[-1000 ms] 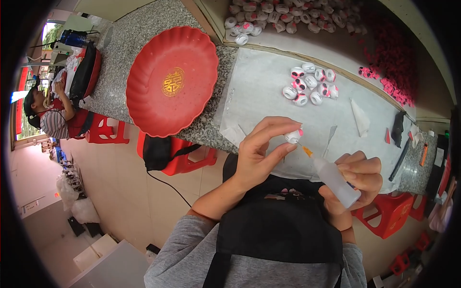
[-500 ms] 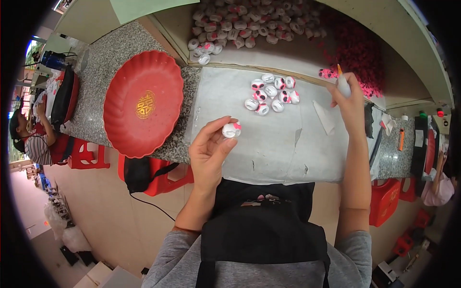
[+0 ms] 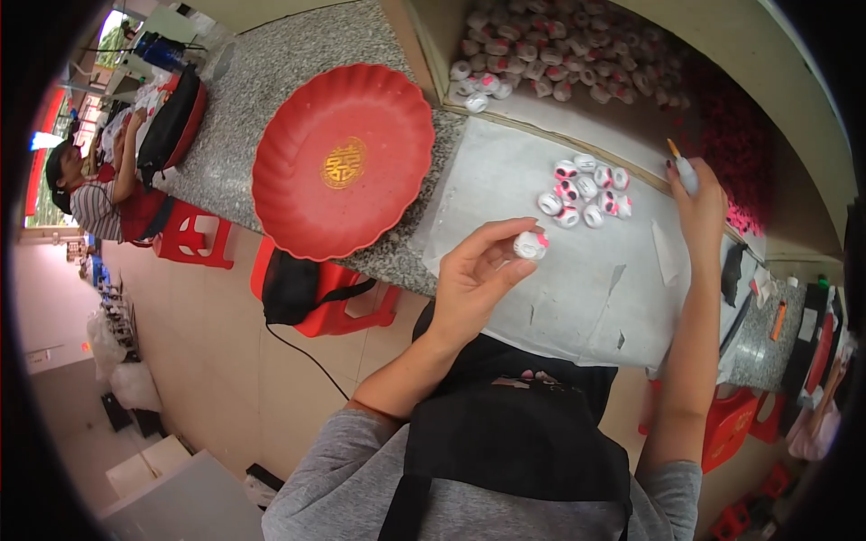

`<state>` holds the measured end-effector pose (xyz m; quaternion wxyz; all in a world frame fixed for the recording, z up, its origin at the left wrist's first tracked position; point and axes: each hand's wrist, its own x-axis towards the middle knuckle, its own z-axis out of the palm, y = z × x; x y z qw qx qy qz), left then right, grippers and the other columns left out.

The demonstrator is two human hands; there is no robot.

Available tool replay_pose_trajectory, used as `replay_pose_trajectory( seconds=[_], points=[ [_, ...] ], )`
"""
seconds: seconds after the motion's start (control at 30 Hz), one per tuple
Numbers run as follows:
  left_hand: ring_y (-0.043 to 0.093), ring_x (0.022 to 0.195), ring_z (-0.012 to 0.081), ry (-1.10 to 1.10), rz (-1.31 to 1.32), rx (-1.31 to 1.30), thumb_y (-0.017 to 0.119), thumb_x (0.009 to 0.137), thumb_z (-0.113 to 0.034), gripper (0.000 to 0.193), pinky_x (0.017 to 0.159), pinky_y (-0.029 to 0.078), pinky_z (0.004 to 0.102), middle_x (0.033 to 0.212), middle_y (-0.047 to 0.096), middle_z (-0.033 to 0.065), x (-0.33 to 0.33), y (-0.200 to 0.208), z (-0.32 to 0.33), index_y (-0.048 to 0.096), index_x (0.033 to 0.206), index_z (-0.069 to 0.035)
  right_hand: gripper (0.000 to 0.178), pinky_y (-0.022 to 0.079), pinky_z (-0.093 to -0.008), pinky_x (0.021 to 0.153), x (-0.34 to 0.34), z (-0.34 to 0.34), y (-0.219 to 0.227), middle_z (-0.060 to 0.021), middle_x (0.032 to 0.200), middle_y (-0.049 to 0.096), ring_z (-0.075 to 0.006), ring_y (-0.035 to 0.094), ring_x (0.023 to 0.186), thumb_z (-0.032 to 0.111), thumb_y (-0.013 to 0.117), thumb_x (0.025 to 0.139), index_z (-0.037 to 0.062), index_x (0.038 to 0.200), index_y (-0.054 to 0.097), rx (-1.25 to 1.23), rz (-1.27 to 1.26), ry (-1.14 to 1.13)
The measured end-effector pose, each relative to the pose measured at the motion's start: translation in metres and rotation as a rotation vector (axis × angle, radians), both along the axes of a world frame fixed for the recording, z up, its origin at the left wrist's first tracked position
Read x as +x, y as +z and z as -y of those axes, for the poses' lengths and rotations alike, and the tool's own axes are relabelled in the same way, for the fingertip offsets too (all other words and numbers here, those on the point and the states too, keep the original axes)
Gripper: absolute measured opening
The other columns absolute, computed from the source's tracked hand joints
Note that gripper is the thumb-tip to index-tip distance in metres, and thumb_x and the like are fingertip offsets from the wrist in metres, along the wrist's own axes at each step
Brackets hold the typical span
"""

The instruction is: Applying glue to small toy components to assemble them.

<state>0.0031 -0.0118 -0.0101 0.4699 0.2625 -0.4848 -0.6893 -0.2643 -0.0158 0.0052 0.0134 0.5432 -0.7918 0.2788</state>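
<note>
Between the thumb and fingers of my left hand (image 3: 469,284) is a small rounded white piece (image 3: 530,244) with a pink patch, held above the near left part of a white sheet (image 3: 568,316). My right hand (image 3: 704,206) grips a small white squeeze bottle (image 3: 689,178) with an orange pointed tip. That tip points up and away, over the sheet's far right edge. Beyond my left hand, a cluster of similar white pieces (image 3: 588,187) lies on the sheet; several carry pink and black parts.
At left, a large red scalloped dish (image 3: 293,171) sits on the speckled counter (image 3: 271,50). A compartment behind the sheet holds heaped white pieces (image 3: 577,50) and dark pink bits (image 3: 735,135). A red stool (image 3: 338,316) bears a black bag (image 3: 290,287). Another person (image 3: 99,198) sits far left.
The whole view has swung left, so the counter things appear farther right. Both hands have come slightly closer to the cluster, each keeping its hold.
</note>
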Motion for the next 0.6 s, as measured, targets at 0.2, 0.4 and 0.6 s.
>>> replay_pose_trajectory(
  seconds=[0.2, 0.4, 0.6],
  points=[
    [0.049, 0.091, 0.0175, -0.011, -0.006, -0.021, 0.053, 0.070, 0.005, 0.034, 0.078, 0.039, 0.0283, 0.099, 0.050, 0.0137, 0.005, 0.000, 0.001, 0.045, 0.103, 0.004, 0.007, 0.036, -0.0198, 0.049, 0.085, -0.042, 0.039, -0.0065, 0.070, 0.051, -0.0089, 0.045, 0.054, -0.003, 0.054, 0.065, -0.0024, 0.072, 0.051, -0.120, 1.050, 0.286],
    [0.048, 0.093, 0.0212, 0.041, 0.184, -0.321, 0.054, 0.068, 0.008, 0.032, 0.079, 0.039, 0.0294, 0.099, 0.050, 0.0147, 0.006, 0.002, 0.003, 0.049, 0.099, 0.003, 0.012, 0.040, -0.0226, 0.051, 0.130, -0.053, 0.024, -0.0120, 0.069, 0.051, -0.0146, 0.049, 0.056, -0.009, 0.054, 0.063, -0.0029, 0.073, 0.049, -0.077, 1.401, 0.317],
    [0.049, 0.093, 0.0231, 0.074, 0.337, -0.466, 0.056, 0.064, 0.009, 0.032, 0.078, 0.039, 0.0288, 0.098, 0.051, 0.0150, 0.007, 0.008, -0.002, 0.052, 0.094, 0.002, 0.012, 0.040, -0.0225, 0.050, 0.135, -0.051, 0.017, -0.0115, 0.070, 0.052, -0.0147, 0.049, 0.056, -0.005, 0.057, 0.065, -0.0027, 0.073, 0.049, -0.103, 1.474, 0.379]
  ],
)
